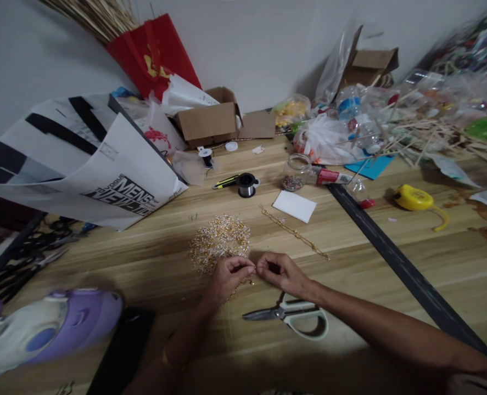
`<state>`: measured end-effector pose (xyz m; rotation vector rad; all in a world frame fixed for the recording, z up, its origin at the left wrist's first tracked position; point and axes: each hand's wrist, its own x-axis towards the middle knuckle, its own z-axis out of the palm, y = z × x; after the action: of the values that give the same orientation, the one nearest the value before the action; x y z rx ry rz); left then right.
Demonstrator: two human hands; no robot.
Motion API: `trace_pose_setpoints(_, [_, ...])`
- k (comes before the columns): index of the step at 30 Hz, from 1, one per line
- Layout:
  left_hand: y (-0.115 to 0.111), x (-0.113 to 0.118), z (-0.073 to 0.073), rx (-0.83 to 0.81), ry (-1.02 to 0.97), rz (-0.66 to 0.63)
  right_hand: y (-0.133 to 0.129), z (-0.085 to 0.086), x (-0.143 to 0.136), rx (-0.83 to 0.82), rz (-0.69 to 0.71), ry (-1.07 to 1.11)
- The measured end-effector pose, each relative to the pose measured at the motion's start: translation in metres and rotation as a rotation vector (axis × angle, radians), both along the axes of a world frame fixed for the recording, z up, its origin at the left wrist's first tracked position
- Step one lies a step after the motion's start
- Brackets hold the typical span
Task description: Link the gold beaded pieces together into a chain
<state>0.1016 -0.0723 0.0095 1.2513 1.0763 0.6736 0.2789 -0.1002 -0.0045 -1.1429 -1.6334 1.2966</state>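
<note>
My left hand (pixel 231 276) pinches thumb against fingers, and a thin gold chain (pixel 239 286) trails beneath it. Its fingertips almost meet those of my right hand (pixel 281 271), which is also pinched closed; whatever lies between its fingertips is too small to make out. Just behind my left hand lies a heap of gold and silver-coloured chain links (pixel 220 238). A longer gold chain (pixel 295 232) stretches across the wooden table beyond my right hand. Close below my hands, scissors with pale green handles (pixel 307 318) rest on the tabletop.
Behind the heap stand a spool of wire (pixel 246 187) and a jar of beads (pixel 296 174), near a white card (pixel 295 206). A paper bag (pixel 82 175) is at left, above a purple and white device (pixel 70 323). A yellow tape measure (pixel 413 197) lies right.
</note>
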Motion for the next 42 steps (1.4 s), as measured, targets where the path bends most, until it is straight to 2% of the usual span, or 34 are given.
trace_pose_setpoints(22, [0.0011, -0.0007, 0.0006, 0.044, 0.002, -0.041, -0.0008, 0.0062, -0.0031, -0.107, -0.014, 0.08])
trace_pose_setpoints(28, [0.0021, -0.0018, -0.0008, 0.092, 0.033, -0.03, -0.0003, 0.0029, -0.0035, -0.079, -0.009, 0.109])
trace_pose_setpoints(32, [0.0014, -0.0029, 0.0003, 0.232, 0.12, -0.025, -0.0001, 0.0015, -0.0022, -0.032, -0.014, 0.11])
trace_pose_setpoints(39, [-0.0034, -0.0021, 0.0038, 0.635, 0.274, -0.107, 0.001, 0.0002, 0.0004, 0.033, -0.003, 0.088])
trace_pose_setpoints(42, [-0.0048, -0.0013, 0.003, 0.725, 0.292, -0.109, 0.0011, 0.0003, -0.0002, 0.044, 0.003, 0.067])
